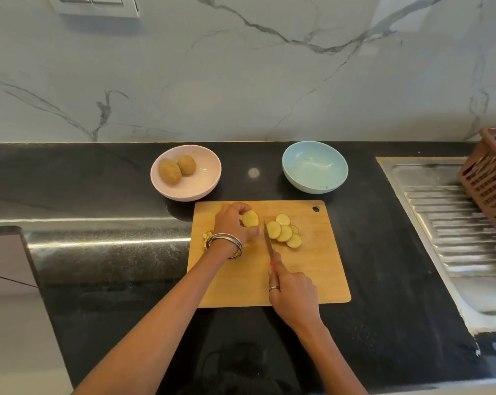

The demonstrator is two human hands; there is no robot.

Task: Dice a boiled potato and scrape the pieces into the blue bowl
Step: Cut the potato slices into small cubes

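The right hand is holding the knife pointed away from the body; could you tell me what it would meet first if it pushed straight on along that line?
Probably nothing on the cutting board: the right hand aims the knife through the gap between the held potato and the slices. Beyond lies bare counter, though depth is uncertain.

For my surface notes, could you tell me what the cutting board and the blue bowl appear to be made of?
Cutting board: probably wood or bamboo, matte tan with faint grain and a hanging hole. Blue bowl: looks like matte plastic or melamine, with a uniform pastel colour and soft sheen; ceramic cannot be excluded.
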